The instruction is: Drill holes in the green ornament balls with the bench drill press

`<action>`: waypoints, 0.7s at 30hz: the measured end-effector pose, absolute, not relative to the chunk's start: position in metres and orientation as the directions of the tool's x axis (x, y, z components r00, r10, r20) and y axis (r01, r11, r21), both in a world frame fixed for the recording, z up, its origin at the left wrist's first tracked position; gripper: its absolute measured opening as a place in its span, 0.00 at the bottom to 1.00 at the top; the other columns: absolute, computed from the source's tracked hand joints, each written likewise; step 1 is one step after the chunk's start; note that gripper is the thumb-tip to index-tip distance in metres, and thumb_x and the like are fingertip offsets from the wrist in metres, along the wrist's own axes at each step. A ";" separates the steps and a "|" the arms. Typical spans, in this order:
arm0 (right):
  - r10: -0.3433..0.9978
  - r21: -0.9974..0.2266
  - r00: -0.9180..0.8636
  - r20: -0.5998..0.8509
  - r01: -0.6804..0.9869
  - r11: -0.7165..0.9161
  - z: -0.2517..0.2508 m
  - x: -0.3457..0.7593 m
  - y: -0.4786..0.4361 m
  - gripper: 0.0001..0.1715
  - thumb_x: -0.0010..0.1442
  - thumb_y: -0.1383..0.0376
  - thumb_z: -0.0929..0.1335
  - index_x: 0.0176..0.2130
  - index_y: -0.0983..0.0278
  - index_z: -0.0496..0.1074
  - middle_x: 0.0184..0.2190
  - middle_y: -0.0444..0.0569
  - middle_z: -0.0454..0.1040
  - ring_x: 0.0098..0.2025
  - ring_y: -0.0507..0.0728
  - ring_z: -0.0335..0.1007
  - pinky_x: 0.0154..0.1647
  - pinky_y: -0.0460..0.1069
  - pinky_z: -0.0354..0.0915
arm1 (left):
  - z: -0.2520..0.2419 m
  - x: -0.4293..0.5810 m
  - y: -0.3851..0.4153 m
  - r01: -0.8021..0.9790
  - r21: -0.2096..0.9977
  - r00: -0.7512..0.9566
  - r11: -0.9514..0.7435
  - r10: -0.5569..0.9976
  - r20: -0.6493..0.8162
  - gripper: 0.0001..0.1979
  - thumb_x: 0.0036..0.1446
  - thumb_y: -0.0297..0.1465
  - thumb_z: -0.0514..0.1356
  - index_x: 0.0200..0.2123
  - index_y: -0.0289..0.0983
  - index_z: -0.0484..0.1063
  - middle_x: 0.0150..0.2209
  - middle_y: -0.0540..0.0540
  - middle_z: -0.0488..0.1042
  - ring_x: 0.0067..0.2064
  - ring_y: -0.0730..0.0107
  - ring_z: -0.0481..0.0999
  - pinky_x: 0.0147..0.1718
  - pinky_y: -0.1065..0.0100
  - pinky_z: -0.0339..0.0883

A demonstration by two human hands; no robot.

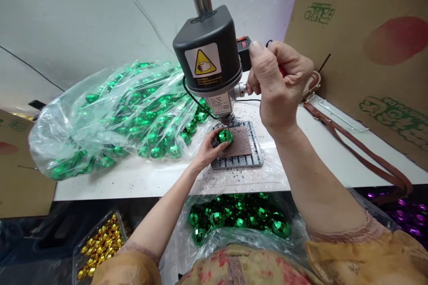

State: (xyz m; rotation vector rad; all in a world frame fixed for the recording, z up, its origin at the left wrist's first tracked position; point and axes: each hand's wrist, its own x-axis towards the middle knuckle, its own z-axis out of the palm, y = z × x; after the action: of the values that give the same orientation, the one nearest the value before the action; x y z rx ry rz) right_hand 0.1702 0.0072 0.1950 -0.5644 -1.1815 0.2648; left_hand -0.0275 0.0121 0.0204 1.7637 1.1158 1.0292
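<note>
Pinching a shiny green ball (225, 135) between thumb and fingers, my left hand (207, 149) sits far off from me, under the tip of the black machine (209, 49) and over the brown board (241, 141). My right hand (279, 78) is curled round the side lever (240, 90). I think I'm lining up the ball; next calls for a still ball and a gentle lever turn, fingers clear. A clear bag (83, 111) of green balls lies behind, to the left.
</note>
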 end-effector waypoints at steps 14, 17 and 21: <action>0.493 -0.535 0.379 0.783 0.007 0.845 0.199 0.169 0.005 0.34 0.63 0.48 0.69 0.20 0.60 0.50 0.16 0.37 0.49 0.17 0.45 0.44 0.19 0.47 0.50 | 0.019 0.008 -0.003 0.377 0.871 0.157 -0.315 0.949 0.275 0.25 0.53 0.36 0.72 0.51 0.39 0.70 0.46 0.44 0.78 0.46 0.61 0.78 0.48 0.59 0.72; 0.506 -0.552 0.366 0.781 0.026 0.833 0.199 0.170 0.006 0.33 0.65 0.48 0.68 0.21 0.60 0.51 0.16 0.37 0.49 0.18 0.44 0.45 0.20 0.46 0.52 | 0.020 0.011 -0.005 0.341 0.883 0.180 -0.321 0.945 0.274 0.24 0.54 0.36 0.71 0.52 0.39 0.69 0.46 0.44 0.77 0.47 0.61 0.78 0.49 0.59 0.72; 0.492 -0.540 0.384 0.782 0.021 0.842 0.200 0.169 0.002 0.32 0.65 0.52 0.69 0.20 0.61 0.51 0.16 0.36 0.50 0.17 0.44 0.48 0.19 0.46 0.51 | 0.018 0.010 -0.004 0.327 0.888 0.196 -0.323 0.943 0.270 0.25 0.54 0.37 0.71 0.52 0.38 0.68 0.47 0.44 0.77 0.47 0.60 0.78 0.50 0.59 0.72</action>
State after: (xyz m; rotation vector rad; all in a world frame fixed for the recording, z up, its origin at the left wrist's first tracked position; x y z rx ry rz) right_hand 0.1689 0.0016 0.1995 -0.5145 -1.1489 0.3171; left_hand 0.0100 -0.0036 0.0179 1.7770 1.1936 1.1234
